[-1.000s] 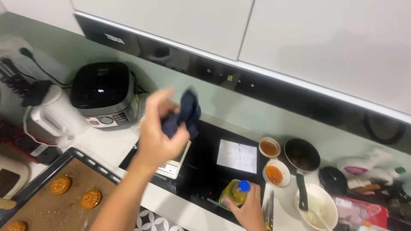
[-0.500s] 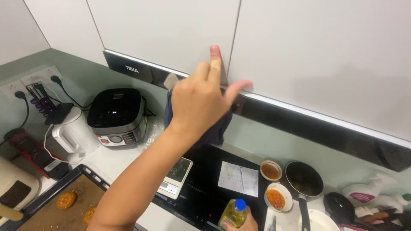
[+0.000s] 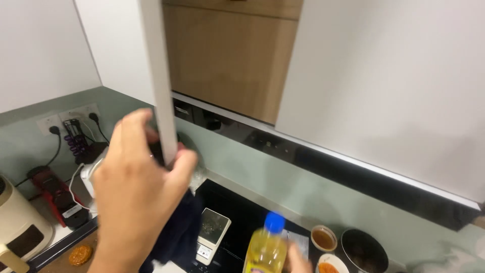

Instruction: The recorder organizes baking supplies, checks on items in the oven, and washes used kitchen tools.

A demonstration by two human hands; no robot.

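Left hand: your left hand [image 3: 139, 194] is clenched around the lower corner of a white cabinet door [image 3: 159, 86], which stands edge-on to you and swung open. A dark cloth [image 3: 177, 235] hangs under the same hand, pinched against the palm.
Right hand: your right hand [image 3: 298, 262] shows only partly at the bottom edge, grasping a yellow oil bottle [image 3: 265, 247] with a blue cap from behind, held upright.
Cabinet: the opening behind the door shows a wooden inner panel [image 3: 230, 60]. No shelf is in view from this angle.
Counter below: a small kitchen scale [image 3: 212, 233] sits on the black hob [image 3: 242, 217] just left of the bottle. 2 small bowls, 1 with brown sauce [image 3: 324, 237] and 1 with orange sauce [image 3: 328, 266], lie to its right, beside a dark pan [image 3: 365, 250].
Far left: a baking tray [image 3: 60, 247] holds 1 round biscuit [image 3: 80, 254].
Doing it well: keep the door pulled fully aside and steady. Hold the bottle upright, lift it well clear of the scale and bowls, and mind the cloth does not snag the door edge.
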